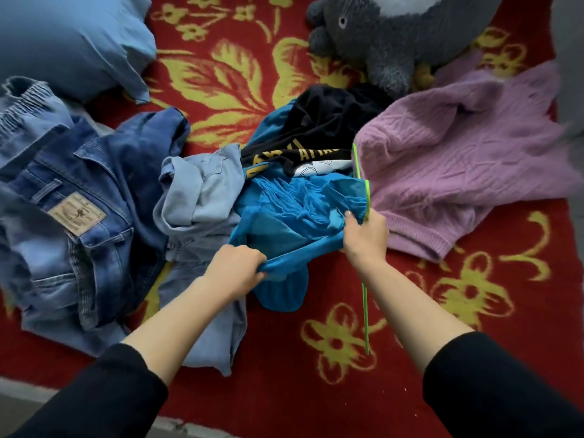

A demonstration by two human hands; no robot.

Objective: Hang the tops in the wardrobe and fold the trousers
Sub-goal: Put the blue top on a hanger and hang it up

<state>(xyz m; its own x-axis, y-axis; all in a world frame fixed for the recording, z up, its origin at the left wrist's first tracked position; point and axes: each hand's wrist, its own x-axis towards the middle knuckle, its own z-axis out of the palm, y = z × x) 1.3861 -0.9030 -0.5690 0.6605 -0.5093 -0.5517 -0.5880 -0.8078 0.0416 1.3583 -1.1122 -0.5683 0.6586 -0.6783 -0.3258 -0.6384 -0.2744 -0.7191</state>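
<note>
Left hand (235, 267) and right hand (366, 235) are gripping the blue trousers (284, 213); folding is seemingly starting, next needing spreading flat.

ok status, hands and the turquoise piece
Left hand grips near edge of turquoise garment, right hand pinches its green-trimmed side. Garment bunched, not folded. Black top lies on its far end.

Left hand (235, 268) and right hand (366, 237) grip a crumpled turquoise garment with lime-green trim (284, 216) on a red floral blanket (474, 295).
</note>
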